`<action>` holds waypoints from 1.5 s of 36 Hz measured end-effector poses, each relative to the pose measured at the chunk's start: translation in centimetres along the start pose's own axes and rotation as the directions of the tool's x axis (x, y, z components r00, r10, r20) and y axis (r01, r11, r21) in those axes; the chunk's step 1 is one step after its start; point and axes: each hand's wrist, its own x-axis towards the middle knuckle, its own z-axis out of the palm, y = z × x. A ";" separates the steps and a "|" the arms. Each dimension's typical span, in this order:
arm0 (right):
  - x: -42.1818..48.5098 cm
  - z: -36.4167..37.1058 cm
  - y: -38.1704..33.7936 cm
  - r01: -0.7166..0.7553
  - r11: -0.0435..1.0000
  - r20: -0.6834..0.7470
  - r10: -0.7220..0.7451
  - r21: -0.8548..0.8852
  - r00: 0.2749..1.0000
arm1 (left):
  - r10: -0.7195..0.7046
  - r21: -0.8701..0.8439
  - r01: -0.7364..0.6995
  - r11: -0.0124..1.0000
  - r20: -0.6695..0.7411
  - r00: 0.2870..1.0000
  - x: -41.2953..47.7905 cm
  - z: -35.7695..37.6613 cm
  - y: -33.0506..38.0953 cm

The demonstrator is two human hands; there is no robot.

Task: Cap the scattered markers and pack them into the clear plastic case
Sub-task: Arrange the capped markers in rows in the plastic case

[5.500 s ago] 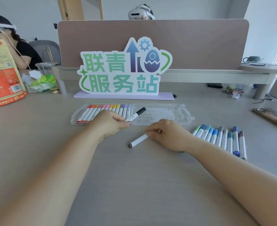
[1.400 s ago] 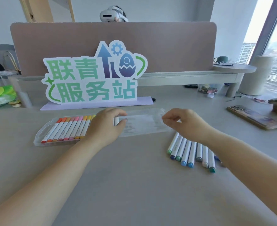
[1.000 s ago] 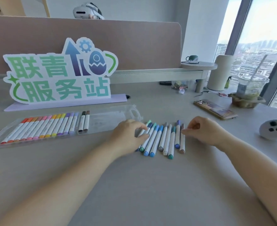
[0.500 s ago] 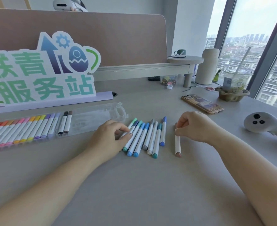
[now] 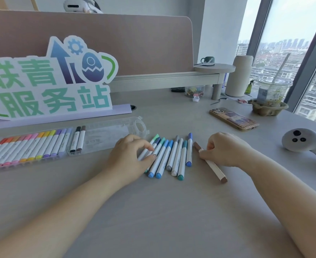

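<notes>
Left hand (image 5: 130, 159) pinches a marker (image 5: 143, 154); right hand's (image 5: 226, 149) brown marker (image 5: 214, 169) slants far-left.

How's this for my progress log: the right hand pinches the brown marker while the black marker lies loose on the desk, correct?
Not quite. The head view shows the black marker inside the clear plastic case, not on the desk; the right hand does pinch the brown marker.

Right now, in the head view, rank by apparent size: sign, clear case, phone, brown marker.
1. sign, though cropped.
2. clear case.
3. phone.
4. brown marker: about as long as the phone but thinner, and nearer the camera.
</notes>
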 end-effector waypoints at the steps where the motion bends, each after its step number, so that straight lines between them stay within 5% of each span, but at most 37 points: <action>1: 0.1 0.0 0.0 -0.010 1.000 -0.009 0.011 0.014 1.000 | 0.000 0.008 0.000 1.000 -0.003 1.000 0.0 0.0 0.0; 8: 0.8 0.2 0.2 -0.054 0.973 -0.085 0.075 0.226 0.994 | -0.023 0.047 0.023 0.999 -0.008 1.000 0.0 -0.5 -0.2; 19: 0.5 0.1 -0.2 -0.010 0.960 -0.113 0.044 0.281 0.993 | -0.127 0.008 0.127 0.992 0.019 0.992 0.4 -1.3 -1.6; 30: 0.6 0.2 -0.1 0.011 0.961 -0.134 0.028 0.278 0.991 | 0.076 0.003 -0.076 0.997 0.115 0.991 -0.3 0.0 0.8; 41: 1.2 0.2 0.6 -0.022 0.934 -0.105 0.064 0.356 0.992 | 0.105 0.010 -0.107 0.994 0.121 0.987 -0.4 0.4 2.1; 46: 1.3 0.1 0.7 -0.023 0.926 -0.113 0.070 0.376 0.991 | 0.111 0.181 -0.153 0.971 0.219 0.969 0.7 1.4 5.0; 54: 1.6 0.1 1.4 -0.032 0.921 -0.123 0.086 0.387 0.989 | 0.019 0.323 -0.073 0.944 0.170 0.985 3.9 4.3 8.1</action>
